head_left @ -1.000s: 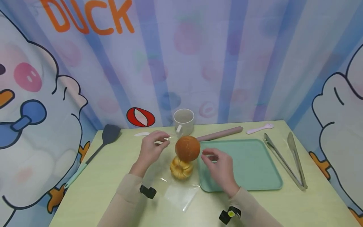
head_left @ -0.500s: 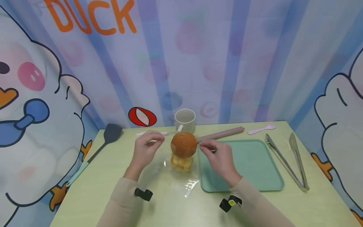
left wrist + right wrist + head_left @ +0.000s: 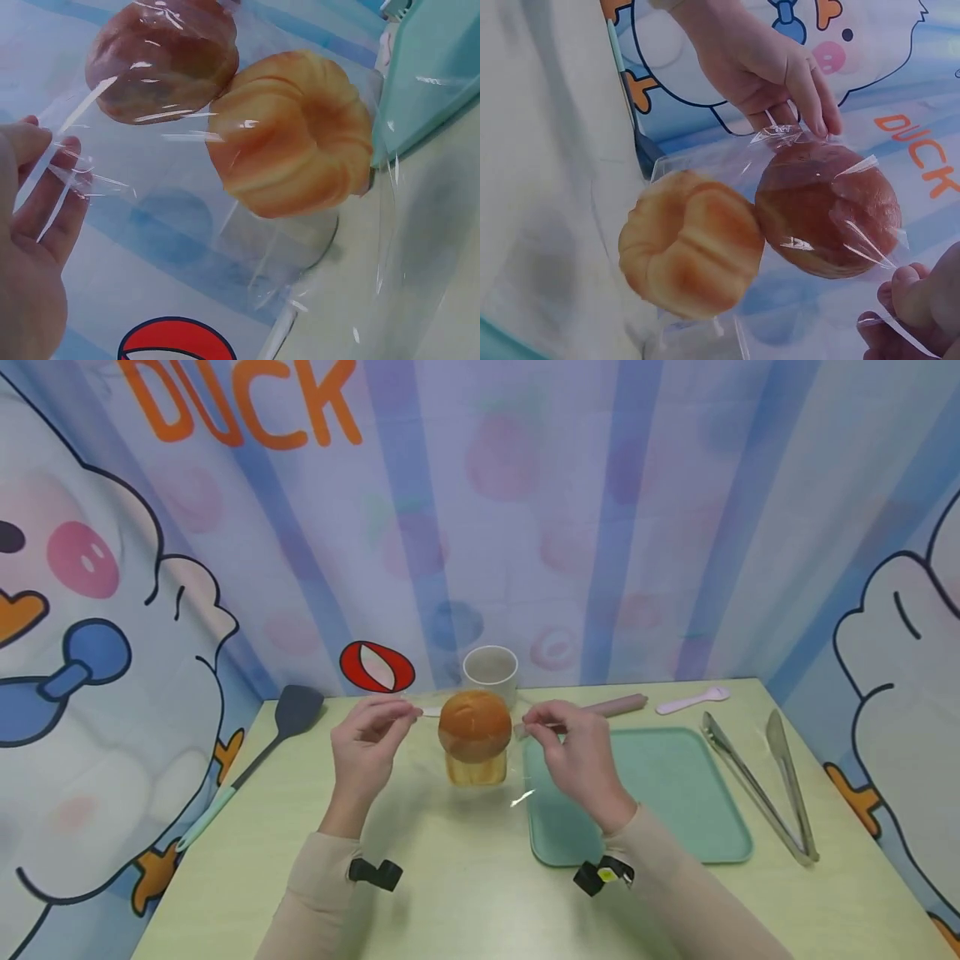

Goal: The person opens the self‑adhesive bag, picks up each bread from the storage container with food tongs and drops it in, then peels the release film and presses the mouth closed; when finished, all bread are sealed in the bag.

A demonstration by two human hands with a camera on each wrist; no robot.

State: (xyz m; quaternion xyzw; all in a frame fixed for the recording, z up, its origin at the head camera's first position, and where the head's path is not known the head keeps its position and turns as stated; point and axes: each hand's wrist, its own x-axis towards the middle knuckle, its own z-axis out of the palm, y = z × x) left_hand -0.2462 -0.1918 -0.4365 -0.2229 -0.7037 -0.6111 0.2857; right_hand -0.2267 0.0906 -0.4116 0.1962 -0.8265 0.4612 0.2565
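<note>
A clear plastic bag [image 3: 522, 797] hangs between both hands, above the table. In it are a round brown bun [image 3: 475, 725] and, below that, a yellow ridged bread roll [image 3: 289, 135]. My left hand [image 3: 367, 747] pinches the bag's upper left edge between thumb and fingers. On the other side, my right hand [image 3: 581, 760] pinches the upper right edge, over the green tray's left part. The two breads touch each other in the left wrist view. Glare on the film hides parts of the bun [image 3: 829, 210] in the right wrist view.
Behind the bag stands a white mug [image 3: 491, 667], beside a mauve rod [image 3: 618, 705] and a lilac spoon [image 3: 693, 700]. The green tray [image 3: 667, 802] lies right of the bag, then metal tongs [image 3: 797, 802]. A dark spatula [image 3: 296, 714] lies at left.
The bag with both breads has moved up and away from me in the head view, off the tabletop. My left hand has shifted left; my right hand has risen slightly.
</note>
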